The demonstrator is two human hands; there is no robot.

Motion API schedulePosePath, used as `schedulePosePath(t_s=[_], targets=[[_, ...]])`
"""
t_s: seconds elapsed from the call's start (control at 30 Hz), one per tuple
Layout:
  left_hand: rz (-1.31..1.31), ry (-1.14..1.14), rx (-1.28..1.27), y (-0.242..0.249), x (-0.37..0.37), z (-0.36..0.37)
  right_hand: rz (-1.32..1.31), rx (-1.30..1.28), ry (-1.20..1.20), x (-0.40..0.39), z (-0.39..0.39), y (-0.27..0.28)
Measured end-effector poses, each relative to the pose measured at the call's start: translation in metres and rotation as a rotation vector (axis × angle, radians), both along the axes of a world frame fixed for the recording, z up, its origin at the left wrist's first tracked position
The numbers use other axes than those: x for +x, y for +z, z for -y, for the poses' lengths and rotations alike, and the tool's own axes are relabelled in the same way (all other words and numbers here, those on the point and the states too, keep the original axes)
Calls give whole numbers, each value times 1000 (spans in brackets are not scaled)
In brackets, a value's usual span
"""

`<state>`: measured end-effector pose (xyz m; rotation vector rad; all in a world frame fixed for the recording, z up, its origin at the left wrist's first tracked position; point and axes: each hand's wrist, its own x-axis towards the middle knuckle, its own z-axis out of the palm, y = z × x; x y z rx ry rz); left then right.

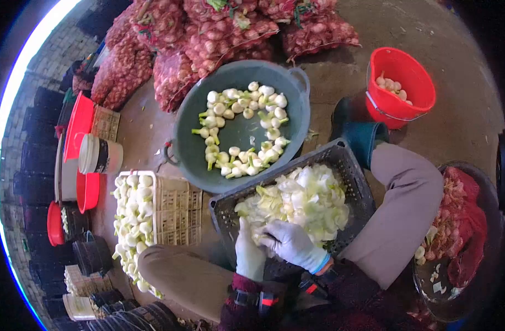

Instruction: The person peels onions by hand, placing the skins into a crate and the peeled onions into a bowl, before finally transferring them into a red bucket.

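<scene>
In the head view, both gloved hands work at the near edge of a dark plastic crate (349, 165) that rests tilted between the person's knees. The crate is heaped with pale trimmed layers and green-white scraps (302, 198). The left hand (249, 255) stands upright with its fingers pressed together around a small pale piece at the edge of the heap. The right hand (292, 243) lies across from the right with its fingers curled, and something thin and dark, perhaps a blade, shows between the two hands; it is too small to be sure. What exactly the right hand pinches I cannot tell.

To do this step well, I judge that the piece should be held low over the crate so that the trimmings fall into the heap, with the left fingertips kept back from the cutting line.

Both wrists come up from the near edge, forearms close together, the right one angled inward over the right knee.

Beyond the crate lies a large green basin (296, 118) with peeled white bulbs (238, 105) ringed inside it. To the left a pale crate (178, 209) holds more bulbs. A red bucket (415, 77) stands far right, and red mesh sacks (219, 38) are piled at the far side.
</scene>
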<state>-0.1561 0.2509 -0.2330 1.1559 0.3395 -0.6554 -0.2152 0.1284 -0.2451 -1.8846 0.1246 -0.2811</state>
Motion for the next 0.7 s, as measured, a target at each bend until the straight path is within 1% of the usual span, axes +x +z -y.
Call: schedulePosePath(t_s=[0.03, 0.1, 0.13, 0.17, 0.23, 0.27, 0.3, 0.33, 0.4, 0.47, 0.5, 0.57, 0.6, 0.63, 0.67, 0.7], targets=[[5, -12, -13, 1, 0, 2, 5, -13, -12, 0, 1, -2], [22, -168, 112, 26, -4, 17, -230, 397, -179, 3, 7, -5], [70, -205, 273, 29, -6, 23, -225, 392, -188, 4, 11, -7], [180, -263, 244, 28, -7, 22, -219, 413, -190, 2, 14, -10], [268, -268, 250, 25, -8, 24, -210, 459, -185, 0, 21, -14], [266, -268, 253, 16, -7, 22, -244, 494, -141, -1, 27, -3], [270, -232, 320, 5, -7, 19, -253, 499, -139, -1, 28, 1], [273, -192, 386, -5, -9, 16, -302, 485, -121, -2, 29, 4], [282, -156, 386, -7, -9, 17, -354, 472, -104, -2, 28, 2], [289, -124, 385, -9, -7, 16, -355, 351, -43, -4, 23, 0], [249, -106, 379, -10, -4, 15, -361, 353, -41, -4, 20, -1], [202, -86, 376, -9, 3, 16, -265, 290, -53, -3, 15, -2], [148, -25, 324, -7, 5, 20, -229, 332, -14, -2, 16, -4], [88, 34, 277, -6, 4, 20, -250, 340, -15, -1, 15, -4], [44, 36, 256, -15, 8, 14, -168, 193, -28, 0, 15, -5], [-24, -8, 265, 3, 12, 22, -85, 47, -40, 0, 14, -7]])
